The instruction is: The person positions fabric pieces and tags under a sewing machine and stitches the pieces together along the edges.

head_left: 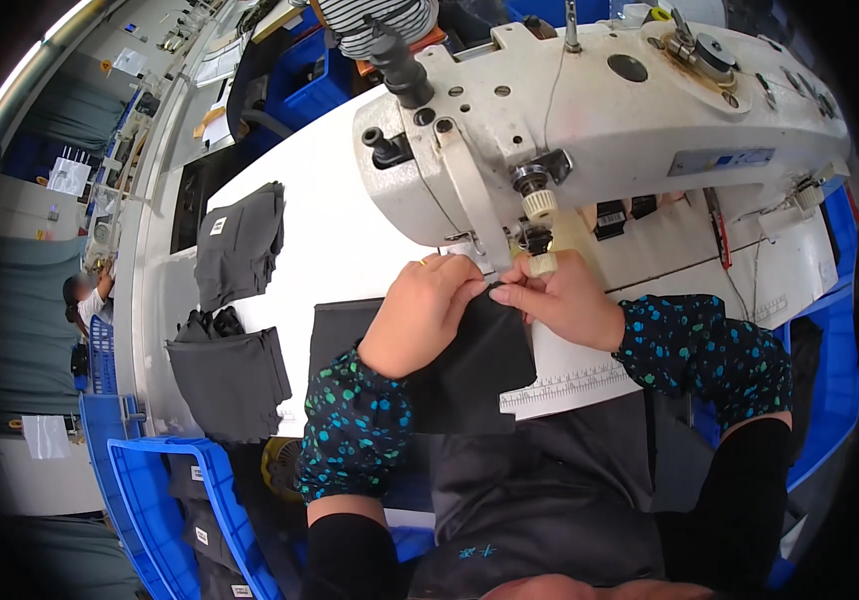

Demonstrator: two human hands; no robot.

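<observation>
A dark grey fabric piece (475,365) lies on the white table in front of a sewing machine (590,110), its lower part hanging past the front edge. My left hand (425,312) is closed on the fabric's upper edge, just in front of the needle area. Close beside it, my right hand (572,303) pinches the corner of the same edge between thumb and fingers. The fingertips of both hands nearly meet below the machine's head, and they hide the edge they hold.
Two stacks of folded dark fabric, an upper stack (240,245) and a lower stack (230,380), lie at the left. A printed ruler (570,388) runs along the table's front edge. Blue crates (155,510) stand at lower left. Another person (375,25) sits beyond the machine.
</observation>
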